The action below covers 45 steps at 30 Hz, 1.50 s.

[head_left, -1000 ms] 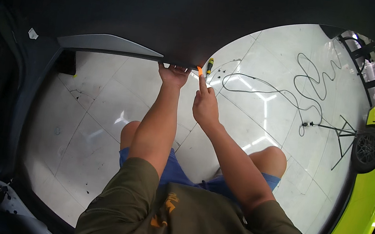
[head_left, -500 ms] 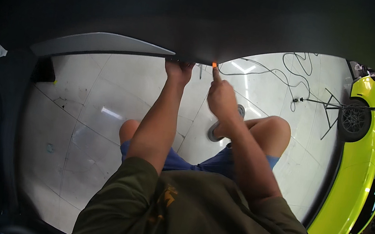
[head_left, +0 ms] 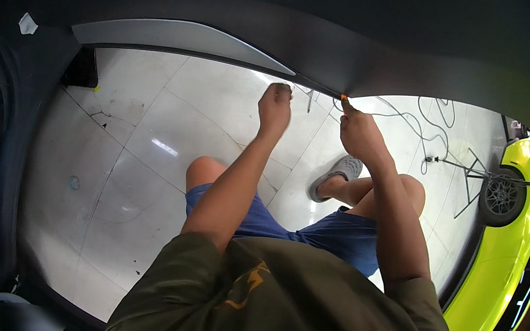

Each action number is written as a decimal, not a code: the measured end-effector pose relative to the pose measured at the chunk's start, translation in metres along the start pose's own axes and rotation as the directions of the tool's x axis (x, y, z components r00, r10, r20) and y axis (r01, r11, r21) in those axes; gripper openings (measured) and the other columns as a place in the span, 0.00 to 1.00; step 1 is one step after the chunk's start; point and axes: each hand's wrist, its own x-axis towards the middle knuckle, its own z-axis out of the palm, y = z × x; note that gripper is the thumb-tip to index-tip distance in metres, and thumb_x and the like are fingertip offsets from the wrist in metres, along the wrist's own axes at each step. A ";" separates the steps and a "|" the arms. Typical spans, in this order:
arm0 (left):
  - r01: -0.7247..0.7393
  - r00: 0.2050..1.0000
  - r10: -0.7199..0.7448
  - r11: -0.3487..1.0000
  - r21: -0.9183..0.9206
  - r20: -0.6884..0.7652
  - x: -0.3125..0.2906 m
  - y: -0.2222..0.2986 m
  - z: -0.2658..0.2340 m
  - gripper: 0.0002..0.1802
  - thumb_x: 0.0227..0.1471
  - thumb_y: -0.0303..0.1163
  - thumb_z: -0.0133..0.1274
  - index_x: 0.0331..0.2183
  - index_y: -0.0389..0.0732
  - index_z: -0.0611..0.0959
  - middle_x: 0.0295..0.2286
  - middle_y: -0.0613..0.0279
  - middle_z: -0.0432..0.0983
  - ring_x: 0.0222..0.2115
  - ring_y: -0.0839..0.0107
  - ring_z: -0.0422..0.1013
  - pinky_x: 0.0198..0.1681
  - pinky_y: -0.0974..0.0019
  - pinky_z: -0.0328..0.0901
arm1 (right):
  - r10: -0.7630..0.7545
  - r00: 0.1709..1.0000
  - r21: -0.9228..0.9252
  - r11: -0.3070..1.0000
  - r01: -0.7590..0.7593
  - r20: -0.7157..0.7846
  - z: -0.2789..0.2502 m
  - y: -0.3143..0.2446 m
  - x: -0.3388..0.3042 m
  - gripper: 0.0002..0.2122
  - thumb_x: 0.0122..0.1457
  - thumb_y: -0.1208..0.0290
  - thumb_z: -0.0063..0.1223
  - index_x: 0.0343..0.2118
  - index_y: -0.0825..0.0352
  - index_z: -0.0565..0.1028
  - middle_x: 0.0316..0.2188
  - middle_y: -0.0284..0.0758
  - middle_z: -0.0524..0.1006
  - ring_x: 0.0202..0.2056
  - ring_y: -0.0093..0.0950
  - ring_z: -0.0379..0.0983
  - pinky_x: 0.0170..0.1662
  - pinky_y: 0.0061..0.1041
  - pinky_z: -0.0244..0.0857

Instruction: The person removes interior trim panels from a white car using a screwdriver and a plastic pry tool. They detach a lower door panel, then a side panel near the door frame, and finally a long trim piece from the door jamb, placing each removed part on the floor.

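A large dark car body panel (head_left: 373,56) spans the top of the view, with a long grey strip (head_left: 181,37) along its lower edge. My right hand (head_left: 361,135) pinches a small orange piece (head_left: 343,97), its tip against that edge; most of the piece is hidden, so its exact kind does not show. To the left, my left hand (head_left: 275,109) is just below the edge, apart from it. Its fingers are curled closed, and whatever they may hold cannot be made out.
Beneath me is a pale tiled floor (head_left: 143,176) with my shoe (head_left: 337,177) on it. Farther right lie looped cables (head_left: 411,124) and a black stand (head_left: 475,173), beside a yellow-green car (head_left: 497,283). A white scrap (head_left: 28,24) sits on the dark surface at left.
My left hand has come down off the panel's edge, and its fingers have curled in. My right hand still presses the orange piece to the edge. The whole view has shifted.
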 end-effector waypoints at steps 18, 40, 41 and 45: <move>-0.783 0.387 0.634 -0.156 0.602 0.669 -0.016 0.060 0.007 0.21 0.44 0.28 0.46 0.42 0.30 0.73 0.40 0.48 0.67 0.44 0.55 0.63 0.51 0.55 0.59 | -0.152 0.979 0.196 0.965 0.177 -0.136 0.008 0.024 0.016 0.20 0.48 0.77 0.39 0.46 0.74 0.68 0.27 0.55 0.74 0.31 0.50 0.72 0.39 0.40 0.66; -0.466 0.474 0.848 0.469 0.750 -0.236 0.081 0.104 -0.233 0.25 0.49 0.29 0.46 0.48 0.28 0.65 0.48 0.39 0.60 0.51 0.46 0.56 0.56 0.52 0.51 | 0.111 0.992 0.599 0.791 -0.124 0.058 0.005 0.009 0.004 0.22 0.53 0.76 0.38 0.53 0.67 0.57 0.23 0.42 0.73 0.16 0.27 0.70 0.17 0.26 0.68; -0.416 0.542 0.773 0.588 0.694 -0.331 0.096 0.114 -0.255 0.23 0.49 0.29 0.46 0.47 0.27 0.65 0.47 0.38 0.60 0.50 0.46 0.56 0.55 0.55 0.52 | 0.156 0.988 0.563 0.814 -0.139 0.019 0.012 0.004 0.003 0.21 0.54 0.76 0.38 0.53 0.67 0.57 0.22 0.41 0.73 0.16 0.27 0.70 0.16 0.25 0.67; -0.184 0.414 0.519 0.852 0.489 -0.748 0.167 0.136 -0.403 0.22 0.55 0.37 0.39 0.43 0.26 0.70 0.42 0.37 0.67 0.44 0.46 0.65 0.49 0.55 0.57 | 0.184 0.982 0.657 0.745 -0.115 -0.036 0.023 -0.001 0.009 0.17 0.58 0.76 0.36 0.51 0.65 0.58 0.20 0.40 0.72 0.14 0.27 0.67 0.13 0.24 0.62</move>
